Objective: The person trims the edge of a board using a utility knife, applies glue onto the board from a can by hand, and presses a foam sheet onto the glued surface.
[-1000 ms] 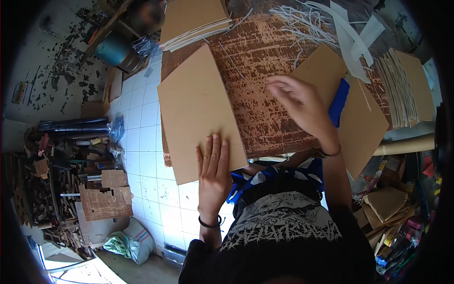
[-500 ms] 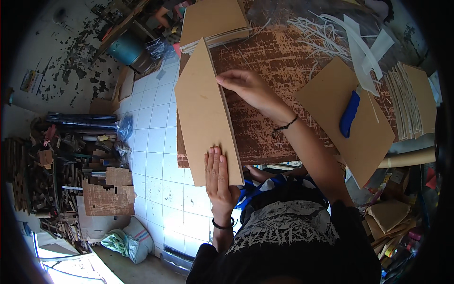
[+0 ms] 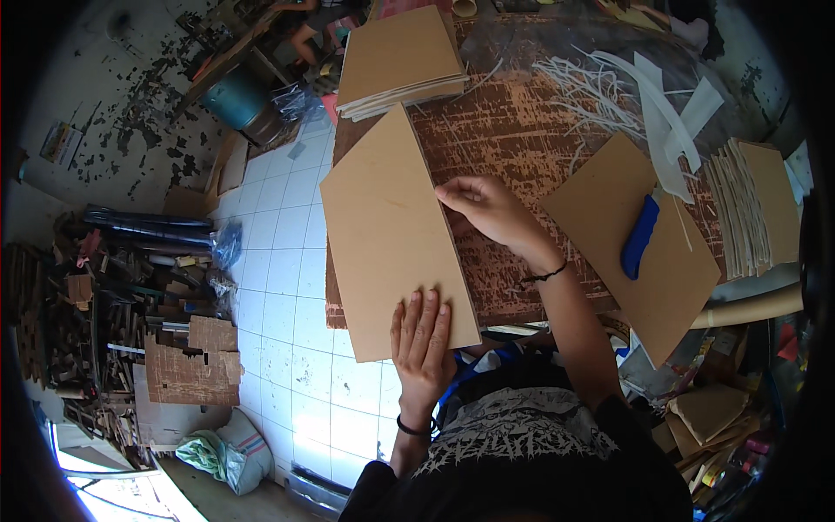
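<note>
A tan board (image 3: 391, 235) with a pointed far end lies along the left side of the worktable, its near end jutting past the table's edge. My left hand (image 3: 422, 348) rests palm down on that near end, fingers flat and slightly apart; its thumb is hidden. At the board's right edge, my right hand (image 3: 491, 213) pinches the edge with bent fingers, some of them out of sight behind the thumb side. To the right, a blue-handled tool (image 3: 640, 237) lies on another tan board (image 3: 583, 196).
A stack of tan boards (image 3: 400, 56) sits at the far left of the scratched worktable (image 3: 513, 113). White strips (image 3: 591, 87) are heaped at the back. More boards (image 3: 739, 209) stand at the far right. Scrap wood (image 3: 96, 313) is piled left of the tiled floor (image 3: 287, 252).
The board shows broader and flatter, its right edge shifted right. My right hand has moved right and nearer with that edge; my left hand's fingers have spread. The whole view has shifted slightly.
</note>
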`<action>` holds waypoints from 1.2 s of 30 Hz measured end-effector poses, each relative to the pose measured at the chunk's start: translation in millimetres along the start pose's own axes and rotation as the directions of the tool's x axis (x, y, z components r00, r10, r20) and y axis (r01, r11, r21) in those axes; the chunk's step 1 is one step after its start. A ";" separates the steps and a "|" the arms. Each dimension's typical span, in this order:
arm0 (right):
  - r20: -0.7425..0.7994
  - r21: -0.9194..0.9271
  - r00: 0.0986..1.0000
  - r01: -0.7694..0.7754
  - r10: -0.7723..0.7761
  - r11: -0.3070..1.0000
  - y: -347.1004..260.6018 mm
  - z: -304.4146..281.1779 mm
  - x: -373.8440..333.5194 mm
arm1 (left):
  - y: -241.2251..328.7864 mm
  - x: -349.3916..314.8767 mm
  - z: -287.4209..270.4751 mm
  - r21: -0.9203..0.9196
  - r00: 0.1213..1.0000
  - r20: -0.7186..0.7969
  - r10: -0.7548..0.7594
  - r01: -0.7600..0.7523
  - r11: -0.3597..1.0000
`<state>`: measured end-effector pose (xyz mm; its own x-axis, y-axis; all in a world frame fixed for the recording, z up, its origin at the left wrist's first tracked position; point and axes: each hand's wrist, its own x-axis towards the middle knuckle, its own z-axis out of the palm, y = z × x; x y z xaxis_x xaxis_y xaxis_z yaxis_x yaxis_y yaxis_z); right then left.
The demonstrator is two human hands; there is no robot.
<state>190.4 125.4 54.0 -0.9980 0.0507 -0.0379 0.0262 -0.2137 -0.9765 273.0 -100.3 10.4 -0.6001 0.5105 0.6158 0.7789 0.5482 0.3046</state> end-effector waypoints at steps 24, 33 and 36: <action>0.013 -0.181 0.980 0.198 -0.199 0.963 25.4 -15.0 -1.7 | -95.7 38.7 -39.2 -0.494 0.618 0.053 -0.784 0.699 0.517; -0.017 -0.531 0.753 0.550 -0.658 0.644 7.1 -0.2 9.9 | -86.0 27.7 -24.5 -0.651 0.717 -0.164 -0.677 0.437 0.621; -0.060 -0.371 0.819 0.512 -0.570 0.775 -11.8 3.9 1.6 | -87.7 19.9 -27.8 -0.708 0.718 -0.095 -0.689 0.438 0.554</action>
<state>188.3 124.2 66.2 -0.8290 0.2216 0.5134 -0.4698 0.2219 -0.8544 197.8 -156.6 16.1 -0.9505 -0.0746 0.3015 0.2977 0.0579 0.9529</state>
